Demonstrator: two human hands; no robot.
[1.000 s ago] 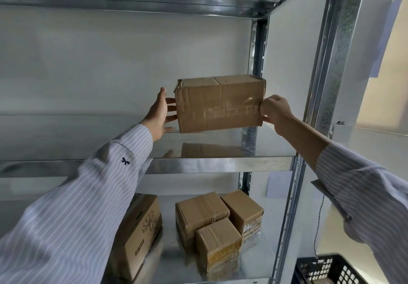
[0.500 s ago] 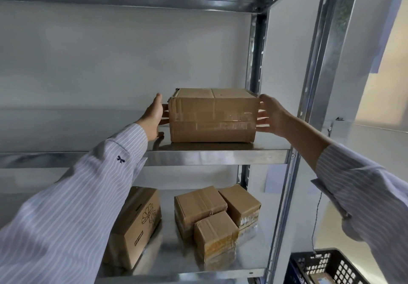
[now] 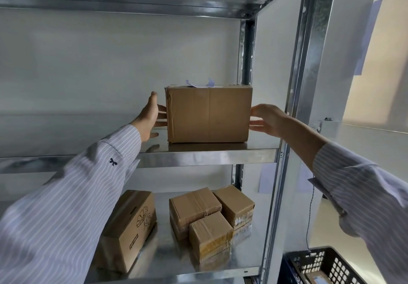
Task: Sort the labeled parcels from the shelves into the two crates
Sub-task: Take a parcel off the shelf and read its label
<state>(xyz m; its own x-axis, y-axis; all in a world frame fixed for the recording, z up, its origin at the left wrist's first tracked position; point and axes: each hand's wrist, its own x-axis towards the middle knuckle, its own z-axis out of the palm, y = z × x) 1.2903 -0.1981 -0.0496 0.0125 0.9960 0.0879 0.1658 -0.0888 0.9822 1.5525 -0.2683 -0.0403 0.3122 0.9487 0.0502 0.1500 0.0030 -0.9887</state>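
A galvanised steel shelf [image 3: 198, 156] against a white wall [image 3: 110, 74] carries the cardboard parcel [image 3: 208, 114], upright near its right end (a white label [image 3: 198, 84] curls on its top). The left hand [image 3: 150, 115] and right hand [image 3: 268, 119] flank it, fingers straight, flat against its two ends

The parcel [image 3: 208, 114] stands on the upper shelf [image 3: 207, 157] between the left hand [image 3: 150, 115] and the right hand [image 3: 267, 119], each touching one side. Below the grip, three small parcels [image 3: 210, 230] huddle on the lower shelf [image 3: 167, 255], a larger box [image 3: 130, 226] left of them; a crate [image 3: 320, 264] sits lower right.
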